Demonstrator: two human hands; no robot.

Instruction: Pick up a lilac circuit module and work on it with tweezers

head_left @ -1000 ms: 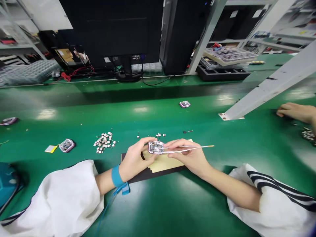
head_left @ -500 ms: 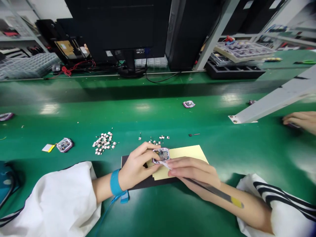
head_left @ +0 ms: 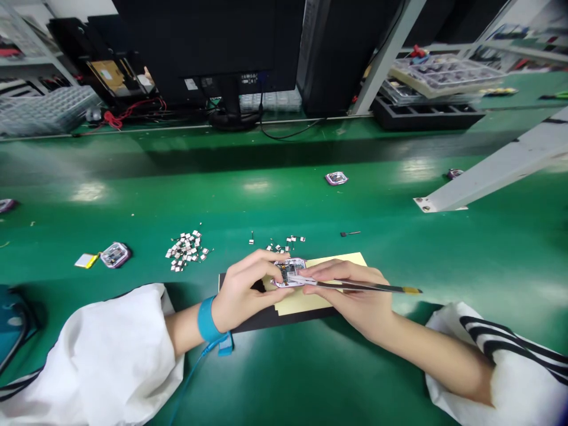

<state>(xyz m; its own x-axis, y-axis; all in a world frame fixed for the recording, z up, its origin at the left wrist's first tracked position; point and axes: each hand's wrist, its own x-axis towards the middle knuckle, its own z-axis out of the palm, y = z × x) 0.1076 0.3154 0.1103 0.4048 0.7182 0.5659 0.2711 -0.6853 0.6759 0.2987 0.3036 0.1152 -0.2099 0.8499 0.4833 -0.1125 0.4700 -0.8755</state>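
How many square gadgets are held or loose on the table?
5: one gadget in the left hand, one by the silver-yellow packet, one farther ahead, one at the left edge, one near the post. Others may be hidden.

White black-striped sleeves (head_left: 100,349), blue corded wristband (head_left: 206,319)

Bright, light from above: glare patches across the green bench (head_left: 390,248), broad sheen near bottom. Shadow band along its rear; monitor (head_left: 222,47) near black (detail crushed). Wide-angle stretch at the sides, top-right shelving (head_left: 523,51) smeared. Held device (head_left: 289,266) well lit, fine detail soft.
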